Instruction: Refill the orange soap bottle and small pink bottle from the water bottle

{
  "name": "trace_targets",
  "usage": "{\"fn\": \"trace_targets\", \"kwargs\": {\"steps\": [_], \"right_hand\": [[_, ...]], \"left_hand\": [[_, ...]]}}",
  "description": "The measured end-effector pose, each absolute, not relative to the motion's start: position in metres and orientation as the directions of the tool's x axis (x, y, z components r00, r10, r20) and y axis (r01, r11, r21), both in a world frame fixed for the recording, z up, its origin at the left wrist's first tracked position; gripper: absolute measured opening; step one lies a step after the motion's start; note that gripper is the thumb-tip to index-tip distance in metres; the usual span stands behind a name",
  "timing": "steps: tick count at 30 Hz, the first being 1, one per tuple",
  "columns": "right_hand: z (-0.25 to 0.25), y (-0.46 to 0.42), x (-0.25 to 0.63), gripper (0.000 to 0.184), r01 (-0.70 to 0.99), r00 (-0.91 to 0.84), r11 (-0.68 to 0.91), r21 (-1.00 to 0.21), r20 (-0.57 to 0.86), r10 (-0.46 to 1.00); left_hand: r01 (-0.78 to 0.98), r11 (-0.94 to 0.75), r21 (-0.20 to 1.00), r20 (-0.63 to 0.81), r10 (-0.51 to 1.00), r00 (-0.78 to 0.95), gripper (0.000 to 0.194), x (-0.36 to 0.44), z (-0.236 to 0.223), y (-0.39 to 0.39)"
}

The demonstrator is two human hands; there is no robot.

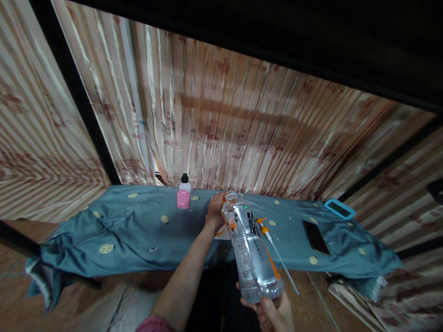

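Observation:
My right hand [273, 311] grips the base of a clear plastic water bottle [251, 251], holding it tilted with its open neck pointing up and away. My left hand [216, 210] reaches forward to the bottle's mouth, fingers curled at the neck; what they hold is hidden. An orange and white pump sprayer head with a long thin tube [273, 244] lies on the teal cloth [131, 230] just right of the bottle. A small bottle with a pink label and black cap [183, 192] stands upright on the cloth, to the left of my left hand.
The teal cloth covers a long narrow board. A black phone [316, 237] lies on it at the right, and a device in a blue case [339, 209] sits at the far right end. Striped beige curtains hang behind. Brown floor lies below.

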State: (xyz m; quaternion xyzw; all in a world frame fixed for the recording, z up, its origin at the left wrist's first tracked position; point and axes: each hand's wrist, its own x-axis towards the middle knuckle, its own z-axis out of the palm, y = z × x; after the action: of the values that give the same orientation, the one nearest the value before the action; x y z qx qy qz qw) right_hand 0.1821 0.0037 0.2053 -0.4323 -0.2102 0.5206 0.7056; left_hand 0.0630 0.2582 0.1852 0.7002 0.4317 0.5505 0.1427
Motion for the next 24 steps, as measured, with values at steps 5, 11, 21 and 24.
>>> {"fn": "trace_targets", "kwargs": {"steps": [5, 11, 21, 24], "right_hand": [[0.2057, 0.0034, 0.1818, 0.062, -0.537, 0.383, 0.092, -0.839, -0.145, 0.912], [0.2053, 0.0022, 0.1841, 0.062, -0.513, 0.381, 0.078, -0.855, -0.145, 0.913], [0.1993, 0.0035, 0.1844, 0.064, -0.519, 0.394, 0.087, -0.850, -0.148, 0.907], [0.1986, 0.0035, 0.1844, 0.065, -0.519, 0.398, 0.087, -0.850, -0.151, 0.905]], "left_hand": [[0.480, -0.589, 0.650, 0.659, 0.751, 0.031, 0.014, 0.0638, 0.1834, 0.2579], [0.465, -0.601, 0.650, 0.667, 0.744, 0.030, 0.016, 0.0638, 0.1808, 0.2594], [0.479, -0.590, 0.651, 0.669, 0.743, 0.007, 0.011, 0.0649, 0.1814, 0.2587], [0.477, -0.582, 0.659, 0.660, 0.751, 0.004, 0.010, 0.0648, 0.1827, 0.2589]]}}
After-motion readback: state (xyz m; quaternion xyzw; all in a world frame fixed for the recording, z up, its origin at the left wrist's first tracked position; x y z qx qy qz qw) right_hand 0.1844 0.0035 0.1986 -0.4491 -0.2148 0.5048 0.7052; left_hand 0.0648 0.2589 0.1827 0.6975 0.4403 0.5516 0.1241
